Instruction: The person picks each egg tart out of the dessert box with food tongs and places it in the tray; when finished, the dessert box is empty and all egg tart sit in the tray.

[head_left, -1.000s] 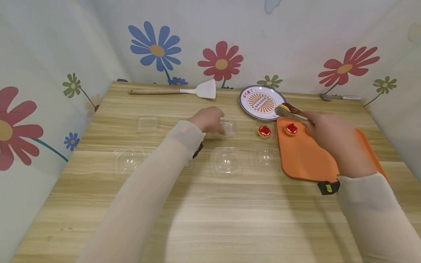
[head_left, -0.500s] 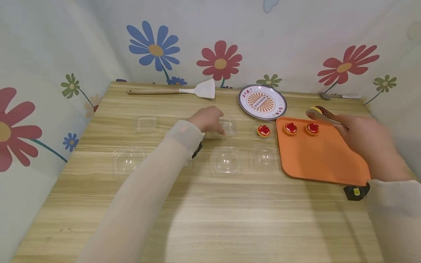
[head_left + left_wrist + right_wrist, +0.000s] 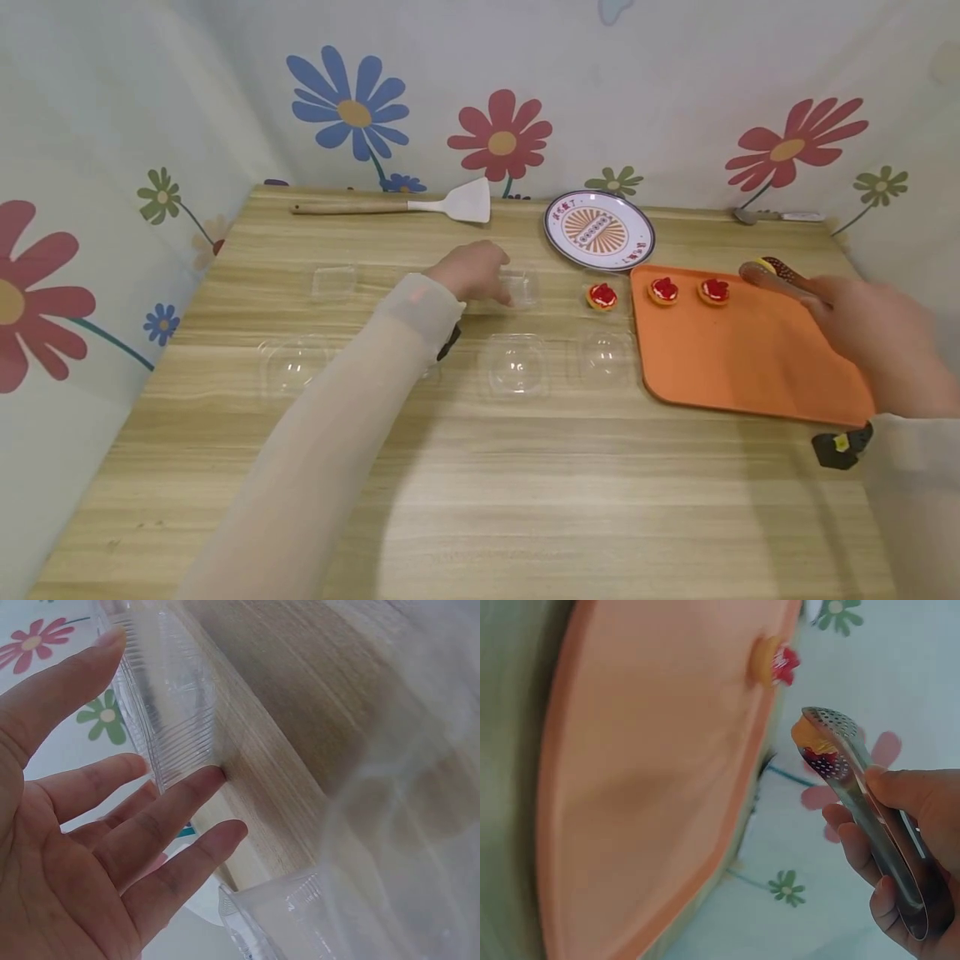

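My right hand (image 3: 873,329) grips metal tongs (image 3: 889,840) with perforated tips, raised over the far right of the orange tray (image 3: 720,367). Between those tips is a small tart (image 3: 810,737) with a yellow crust and a red top. Two red-topped tarts, a left one (image 3: 663,291) and a right one (image 3: 713,292), sit along the tray's far edge. Left of the tray, another tart (image 3: 602,297) sits in a clear plastic box. My left hand (image 3: 472,271) has its fingers spread and loosely bent beside a clear plastic box (image 3: 169,697), fingertips right at its ribbed side.
Several clear boxes with domed lids stand in a row, among them a left lid (image 3: 295,367) and a middle lid (image 3: 517,367). At the back lie a white spatula (image 3: 468,202), a patterned plate (image 3: 598,232) and a small spoon (image 3: 746,218), close to the flowered wall covering.
My right hand has moved right, carrying the tongs and tart from beside the plate to above the tray's far right, uncovering the second tart on the tray. My left hand has stayed put.
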A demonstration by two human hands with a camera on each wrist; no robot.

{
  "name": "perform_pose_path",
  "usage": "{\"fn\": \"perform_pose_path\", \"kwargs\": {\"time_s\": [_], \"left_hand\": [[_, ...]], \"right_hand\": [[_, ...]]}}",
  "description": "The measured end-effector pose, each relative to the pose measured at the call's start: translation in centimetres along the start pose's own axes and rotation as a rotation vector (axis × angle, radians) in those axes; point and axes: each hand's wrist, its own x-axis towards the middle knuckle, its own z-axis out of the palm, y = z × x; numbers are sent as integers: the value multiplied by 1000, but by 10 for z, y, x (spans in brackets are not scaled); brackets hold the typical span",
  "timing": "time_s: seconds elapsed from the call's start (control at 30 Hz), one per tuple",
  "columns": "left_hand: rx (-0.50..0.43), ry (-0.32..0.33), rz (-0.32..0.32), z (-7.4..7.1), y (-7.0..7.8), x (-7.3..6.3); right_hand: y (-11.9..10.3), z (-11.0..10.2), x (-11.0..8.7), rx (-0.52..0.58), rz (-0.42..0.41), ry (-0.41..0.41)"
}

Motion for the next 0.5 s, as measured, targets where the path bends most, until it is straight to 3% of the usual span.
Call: {"fn": "perform_pose_path", "kwargs": {"time_s": [0.5], "left_hand": [[2,-4,-1,0,0,0]], "right_hand": [[26,16,1,-36,173,-137]]}}
